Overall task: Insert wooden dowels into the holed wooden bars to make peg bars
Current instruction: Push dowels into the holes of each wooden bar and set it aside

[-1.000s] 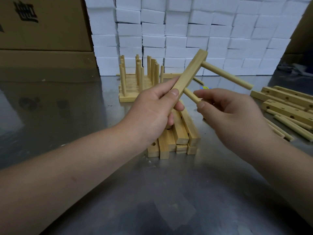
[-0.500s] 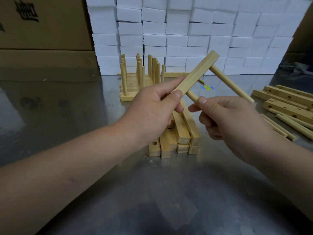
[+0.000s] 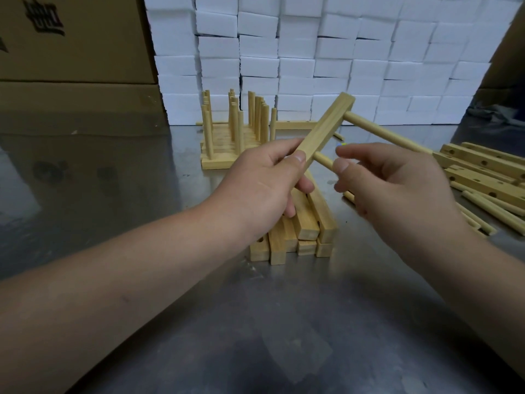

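Note:
My left hand (image 3: 264,189) grips the lower end of a wooden bar (image 3: 326,126) that slants up to the right above the table. One dowel (image 3: 386,135) sticks out of the bar's upper end toward the right. A second dowel (image 3: 322,160) juts from the bar near my left thumb, and my right hand (image 3: 397,189) pinches it between thumb and forefinger. Under my hands lies a stack of plain holed bars (image 3: 306,226).
Finished peg bars (image 3: 235,132) stand in rows at the back of the steel table (image 3: 255,322). Loose holed bars (image 3: 488,172) and dowels (image 3: 494,211) lie at the right. White foam blocks (image 3: 312,58) and cardboard boxes (image 3: 71,38) wall off the back.
The bar has tipped slightly, its upper end lower and more to the right. My right hand has slid along the second dowel, which now sits close against the bar.

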`<state>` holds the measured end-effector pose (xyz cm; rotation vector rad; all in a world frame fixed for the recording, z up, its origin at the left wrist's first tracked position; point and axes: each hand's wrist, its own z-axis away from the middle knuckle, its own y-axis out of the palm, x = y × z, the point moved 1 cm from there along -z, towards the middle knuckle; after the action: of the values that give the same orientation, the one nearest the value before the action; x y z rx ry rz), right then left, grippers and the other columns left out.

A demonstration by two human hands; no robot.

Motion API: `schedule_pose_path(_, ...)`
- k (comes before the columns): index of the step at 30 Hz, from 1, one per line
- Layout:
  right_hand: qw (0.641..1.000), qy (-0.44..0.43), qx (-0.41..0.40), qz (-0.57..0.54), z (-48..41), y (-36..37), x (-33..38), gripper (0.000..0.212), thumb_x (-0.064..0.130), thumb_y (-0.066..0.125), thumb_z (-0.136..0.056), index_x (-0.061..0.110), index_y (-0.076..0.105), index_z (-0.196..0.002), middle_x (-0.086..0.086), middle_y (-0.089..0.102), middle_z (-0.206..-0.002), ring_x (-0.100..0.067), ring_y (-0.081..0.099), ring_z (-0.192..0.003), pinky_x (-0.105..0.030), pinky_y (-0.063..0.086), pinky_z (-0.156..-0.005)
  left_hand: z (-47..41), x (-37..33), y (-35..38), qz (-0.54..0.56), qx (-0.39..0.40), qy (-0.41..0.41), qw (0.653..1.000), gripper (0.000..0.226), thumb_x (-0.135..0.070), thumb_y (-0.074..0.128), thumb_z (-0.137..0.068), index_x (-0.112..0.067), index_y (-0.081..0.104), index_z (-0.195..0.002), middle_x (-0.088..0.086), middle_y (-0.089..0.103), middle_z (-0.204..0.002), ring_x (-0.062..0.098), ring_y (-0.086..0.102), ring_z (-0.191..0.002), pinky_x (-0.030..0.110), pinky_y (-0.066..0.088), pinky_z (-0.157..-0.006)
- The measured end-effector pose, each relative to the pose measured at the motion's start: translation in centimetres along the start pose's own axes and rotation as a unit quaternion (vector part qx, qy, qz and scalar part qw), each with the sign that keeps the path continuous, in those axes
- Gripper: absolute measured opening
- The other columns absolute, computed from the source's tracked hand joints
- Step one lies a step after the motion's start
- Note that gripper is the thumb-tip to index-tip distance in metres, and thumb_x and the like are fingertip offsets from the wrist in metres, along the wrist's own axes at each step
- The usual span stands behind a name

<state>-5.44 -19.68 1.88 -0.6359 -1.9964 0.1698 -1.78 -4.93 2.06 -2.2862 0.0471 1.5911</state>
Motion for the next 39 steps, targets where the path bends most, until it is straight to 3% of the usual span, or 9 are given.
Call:
schedule_pose_path(3, 0.997, 0.017, 0.005, -0.080, -0.1, -0.1, 0.2, 0.017, 0.042, 0.055, -0.080, 0.036, 0.057, -0.096, 0.011, 0.069, -0.074, -0.004, 0.058, -0.050, -0.016, 0.046, -0.050, -0.2, 0.0, -0.2, 0.051, -0.033, -0.044, 0.997, 0.020, -0.025, 0.038, -0.099, -0.030, 0.056, -0.106, -0.010, 0.064, -0.061, 0.006, 0.049, -0.044, 0.016, 0.039, -0.042)
schedule_pose_path(11, 0.987, 0.054, -0.010, -0.154, -0.4, -0.2, -0.1, 0.032, 0.039, 0.051, -0.076, 0.030, 0.051, -0.106, 0.005, 0.071, -0.077, -0.011, 0.061, -0.051, -0.024, 0.049, -0.051, -0.8, 0.3, -0.3, 0.168, -0.084, -0.141, 0.972, 0.025, -0.022, 0.035, -0.100, -0.012, 0.057, -0.108, -0.001, 0.068, -0.059, 0.010, 0.049, -0.038, 0.016, 0.039, -0.038)
schedule_pose_path(15, 0.988, 0.010, -0.021, 0.152, -1.1, -1.2, -0.8, 0.011, 0.035, 0.050, -0.083, 0.032, 0.060, -0.085, 0.009, 0.064, -0.068, -0.004, 0.051, -0.048, -0.023, 0.037, -0.047, -1.2, 0.4, -0.7, 0.252, -0.104, -0.202, 0.941, 0.028, -0.017, 0.033, -0.099, -0.006, 0.054, -0.113, 0.005, 0.069, -0.059, 0.010, 0.050, -0.036, 0.015, 0.041, -0.038)
schedule_pose_path(17, 0.931, 0.035, 0.034, 0.362, -1.9, -1.8, -1.4, 0.016, 0.032, 0.049, -0.084, 0.028, 0.063, -0.079, 0.009, 0.058, -0.065, -0.004, 0.048, -0.054, -0.021, 0.031, -0.047, -1.1, 0.4, -0.8, 0.297, -0.115, -0.224, 0.921, 0.028, -0.013, 0.031, -0.098, -0.002, 0.055, -0.107, 0.010, 0.070, -0.064, 0.011, 0.052, -0.037, 0.016, 0.044, -0.039)
schedule_pose_path(19, 0.874, 0.087, 0.105, 0.467, -2.6, -2.2, -2.0, 0.020, 0.034, 0.051, -0.083, 0.022, 0.066, -0.078, 0.004, 0.059, -0.069, -0.011, 0.051, -0.061, -0.021, 0.033, -0.049, -1.1, 0.4, -0.9, 0.347, -0.122, -0.237, 0.899, 0.029, -0.010, 0.030, -0.097, 0.002, 0.056, -0.103, 0.014, 0.071, -0.068, 0.012, 0.056, -0.040, 0.017, 0.047, -0.040)
schedule_pose_path(25, 0.818, 0.131, 0.176, 0.532, -3.1, -2.8, -2.9, 0.029, 0.050, 0.059, -0.079, 0.021, 0.065, -0.079, 0.000, 0.060, -0.072, -0.017, 0.055, -0.070, -0.027, 0.043, -0.060, -1.1, 0.4, -1.3, 0.416, -0.150, -0.237, 0.865, 0.035, -0.011, 0.026, -0.091, 0.005, 0.057, -0.091, 0.012, 0.066, -0.058, 0.012, 0.053, -0.036, 0.014, 0.044, -0.039)
schedule_pose_path(32, 0.785, 0.126, 0.214, 0.567, -2.9, -1.9, -3.1, 0.021, 0.036, 0.057, -0.084, 0.020, 0.056, -0.070, 0.000, 0.052, -0.064, -0.015, 0.050, -0.056, -0.025, 0.042, -0.056, -1.3, 0.5, -1.3, 0.396, -0.161, -0.222, 0.876, 0.033, -0.016, 0.032, -0.094, -0.001, 0.057, -0.110, 0.007, 0.066, -0.058, 0.011, 0.051, -0.036, 0.015, 0.042, -0.040)
schedule_pose_path(35, 0.803, 0.092, 0.170, 0.564, -2.8, -1.8, -2.7, 0.014, 0.025, 0.050, -0.084, 0.018, 0.061, -0.076, -0.001, 0.054, -0.065, -0.015, 0.050, -0.057, -0.023, 0.034, -0.049, -1.2, 0.6, -1.2, 0.379, -0.160, -0.214, 0.886, 0.029, -0.015, 0.035, -0.094, -0.003, 0.058, -0.106, 0.006, 0.066, -0.060, 0.011, 0.051, -0.037, 0.015, 0.042, -0.041)
schedule_pose_path(39, 0.927, -0.018, 0.036, 0.373, -2.2, -2.0, -0.8, 0.013, 0.030, 0.047, -0.083, 0.031, 0.058, -0.077, 0.009, 0.056, -0.070, -0.006, 0.047, -0.059, -0.022, 0.032, -0.048, -1.2, 0.7, -1.0, 0.331, -0.157, -0.184, 0.912, 0.023, -0.018, 0.038, -0.096, -0.007, 0.058, -0.100, 0.002, 0.067, -0.062, 0.010, 0.053, -0.040, 0.015, 0.041, -0.041)
